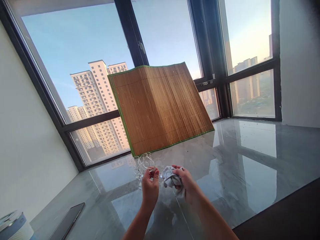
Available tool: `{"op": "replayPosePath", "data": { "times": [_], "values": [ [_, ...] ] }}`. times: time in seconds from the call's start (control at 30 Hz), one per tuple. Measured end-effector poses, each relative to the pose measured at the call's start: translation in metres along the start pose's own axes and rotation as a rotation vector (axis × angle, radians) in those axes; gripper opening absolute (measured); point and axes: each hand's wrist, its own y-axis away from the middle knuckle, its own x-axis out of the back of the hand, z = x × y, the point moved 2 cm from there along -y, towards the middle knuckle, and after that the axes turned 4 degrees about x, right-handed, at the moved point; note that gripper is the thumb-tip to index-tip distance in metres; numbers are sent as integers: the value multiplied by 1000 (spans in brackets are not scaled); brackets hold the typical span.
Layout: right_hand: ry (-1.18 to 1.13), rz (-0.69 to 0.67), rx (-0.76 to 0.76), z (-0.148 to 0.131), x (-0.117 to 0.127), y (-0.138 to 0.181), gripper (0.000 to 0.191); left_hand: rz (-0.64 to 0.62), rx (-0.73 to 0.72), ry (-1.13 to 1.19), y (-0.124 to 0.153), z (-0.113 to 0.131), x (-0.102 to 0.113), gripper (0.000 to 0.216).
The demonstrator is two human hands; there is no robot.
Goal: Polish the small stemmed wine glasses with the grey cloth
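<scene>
Clear stemmed glasses (136, 168) stand close together on the glossy grey surface, their outlines overlapping. My left hand (150, 186) is in front of them, its fingers pinched on a clear glass (147, 160) whose bowl shows above the fingertips. How the stem sits in the fingers is partly hidden. A crumpled pale grey cloth (171, 178) is gripped by my right hand (185, 181), just right of the left one. The cloth hangs over the right fingers and is apart from the left hand.
A bamboo mat (162, 108) with green edging leans against the dark window frame (212, 43) behind the glasses. A dark phone (67, 221) lies on the grey surface (212, 200) at lower left, near a white and blue cup-like container (16, 228). White walls flank the window.
</scene>
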Motion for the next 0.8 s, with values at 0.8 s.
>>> {"op": "replayPosePath", "data": {
  "times": [0.8],
  "values": [
    [852, 527, 497, -86, 88, -10, 74, -323, 161, -141, -40, -43, -155, 5]
  ]
}}
